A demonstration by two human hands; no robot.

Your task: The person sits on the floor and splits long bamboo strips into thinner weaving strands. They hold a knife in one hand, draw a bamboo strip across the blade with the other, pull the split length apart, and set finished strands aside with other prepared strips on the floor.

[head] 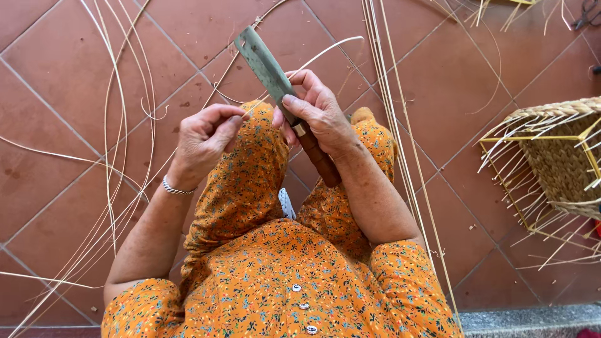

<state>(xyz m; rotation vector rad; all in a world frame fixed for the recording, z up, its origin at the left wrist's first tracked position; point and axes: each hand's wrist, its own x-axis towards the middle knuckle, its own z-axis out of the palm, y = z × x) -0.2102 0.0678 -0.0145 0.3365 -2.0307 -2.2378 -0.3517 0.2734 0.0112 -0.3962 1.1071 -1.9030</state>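
Two hands work above the lap: the right hand [319, 112] clenches a knife [275, 81], the left hand [203, 138] pinches a thin reed strip [325, 50] beside the blade. Right of the knife, the basket [557, 156] looks half-woven, stakes loose.

- Orange dress [269, 275], small floral print, short sleeves
- White buttons [303, 306] down the front
- Silver bracelet [176, 188] on left wrist
- Bare forearms
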